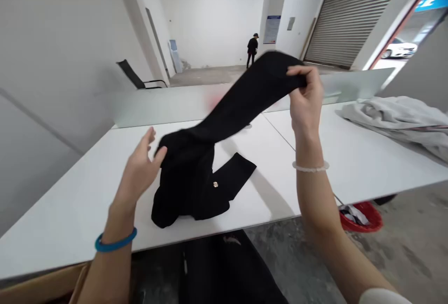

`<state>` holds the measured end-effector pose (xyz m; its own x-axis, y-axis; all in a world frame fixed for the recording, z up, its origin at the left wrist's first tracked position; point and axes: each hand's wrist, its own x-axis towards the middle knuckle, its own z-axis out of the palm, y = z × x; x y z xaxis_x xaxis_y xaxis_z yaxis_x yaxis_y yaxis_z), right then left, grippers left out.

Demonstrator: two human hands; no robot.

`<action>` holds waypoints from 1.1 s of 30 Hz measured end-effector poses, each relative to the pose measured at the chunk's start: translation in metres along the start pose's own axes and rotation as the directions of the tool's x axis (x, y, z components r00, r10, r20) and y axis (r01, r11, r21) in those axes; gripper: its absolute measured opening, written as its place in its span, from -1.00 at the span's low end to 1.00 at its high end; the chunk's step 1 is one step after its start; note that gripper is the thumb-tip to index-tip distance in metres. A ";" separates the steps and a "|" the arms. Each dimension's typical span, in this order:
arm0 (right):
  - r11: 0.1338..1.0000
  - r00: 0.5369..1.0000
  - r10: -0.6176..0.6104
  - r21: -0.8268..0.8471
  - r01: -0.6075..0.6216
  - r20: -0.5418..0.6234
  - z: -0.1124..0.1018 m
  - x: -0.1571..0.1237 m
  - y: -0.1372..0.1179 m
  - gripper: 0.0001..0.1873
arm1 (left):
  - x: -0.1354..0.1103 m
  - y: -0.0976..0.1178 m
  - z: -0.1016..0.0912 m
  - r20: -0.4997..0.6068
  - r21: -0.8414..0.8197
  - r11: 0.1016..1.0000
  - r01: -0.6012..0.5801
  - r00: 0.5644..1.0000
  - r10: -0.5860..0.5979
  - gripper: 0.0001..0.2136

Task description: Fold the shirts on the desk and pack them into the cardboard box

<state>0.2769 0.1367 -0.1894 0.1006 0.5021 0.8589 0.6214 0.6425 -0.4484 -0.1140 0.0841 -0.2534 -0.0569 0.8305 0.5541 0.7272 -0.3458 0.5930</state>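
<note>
While the R hand (pixel 306 101) lifts one sleeve (pixel 259 84) of a black jacket (pixel 187 178) up off the counter (pixel 80 215), the L hand (pixel 142 168) is open, fingers spread, not gripping anything, right beside the jacket's shoulder; can't tell if it's actually touching. R hand is clamped on the sleeve end, thumb & fingers pinched together, so the sleeve slants up & away from the jacket body, above the counter.

Jacket body lies bunched on the white counter, approx mid-view, w/ its other sleeve (pixel 234 173) flat on the surface & pointing right. Small gold button (pixel 215 184) shows on the front, just by that sleeve. Blue bangle (pixel 115 243) on L wrist, white bead bracelet (pixel 311 167) on R wrist.

Further right on the counter there's a heap of grey clothing (pixel 395 122), well apart from both hands. Frosted glass panel (pixel 175 103) runs along the far edge. On the floor under the counter's right side sits a red basket (pixel 371 222) w/ some clothes (pixel 353 214) in it.

Beyond the panel: a black chair (pixel 135 75), a person in black (pixel 252 49) standing far off, a roller shutter (pixel 350 14), & a white car (pixel 399 49) outside.
</note>
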 end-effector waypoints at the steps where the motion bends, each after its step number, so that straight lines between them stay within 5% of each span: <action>1: 0.995 0.999 0.004 -0.103 0.000 0.040 -0.004 -0.005 0.009 -0.77 | -0.018 -0.008 0.001 0.055 0.038 0.997 0.070 0.996 -0.072 -0.39; 3: 0.949 0.980 0.126 -0.305 -0.075 0.152 -0.007 -0.026 0.030 -0.85 | -0.055 -0.026 0.005 0.162 0.096 0.976 0.198 0.964 -0.211 -0.43; 6: 0.820 0.835 0.431 -0.534 -0.204 0.343 -0.001 -0.064 0.051 -0.83 | -0.102 -0.054 0.017 0.247 0.133 0.953 0.271 0.923 -0.296 -0.42; 8: 0.801 0.755 0.503 -0.555 -0.225 0.420 0.014 -0.082 0.050 -0.79 | -0.121 -0.067 0.032 0.233 0.141 0.955 0.260 0.929 -0.287 -0.43; 12: 0.934 0.725 0.329 -0.323 -0.154 0.605 0.068 -0.098 0.025 -0.76 | -0.138 -0.063 0.065 0.221 0.078 0.983 0.168 0.958 -0.182 -0.60; 16: 0.998 0.694 0.045 -0.063 0.001 0.719 0.132 -0.118 0.002 -0.68 | -0.157 -0.020 0.090 0.253 -0.098 0.984 0.151 0.960 -0.122 -0.63; 21: 0.983 0.461 0.050 -0.126 0.135 0.886 0.170 -0.146 0.004 -0.25 | -0.177 0.035 0.094 0.464 -0.319 0.910 0.266 0.881 -0.095 -0.59; 23: 0.962 0.473 0.085 -0.196 0.190 0.877 0.162 -0.144 0.003 -0.37 | -0.177 0.038 0.086 0.483 -0.330 0.870 0.368 0.857 -0.179 -0.64; 28: 0.971 0.659 -0.026 -0.137 0.194 0.752 0.112 -0.140 -0.036 -0.69 | -0.162 0.011 0.080 0.260 -0.431 0.672 0.603 0.796 -0.547 -0.65; 33: 0.978 0.659 0.038 -0.162 0.128 0.751 0.111 -0.197 -0.076 -0.64 | -0.158 0.015 0.105 0.398 -0.721 0.204 0.663 0.637 -0.660 -0.51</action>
<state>0.1239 0.0537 -0.3518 -0.4938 0.7902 0.3630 0.7467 0.5993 -0.2887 -0.0226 -0.0062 -0.3934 -0.2441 0.9310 -0.2713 -0.3819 0.1649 0.9094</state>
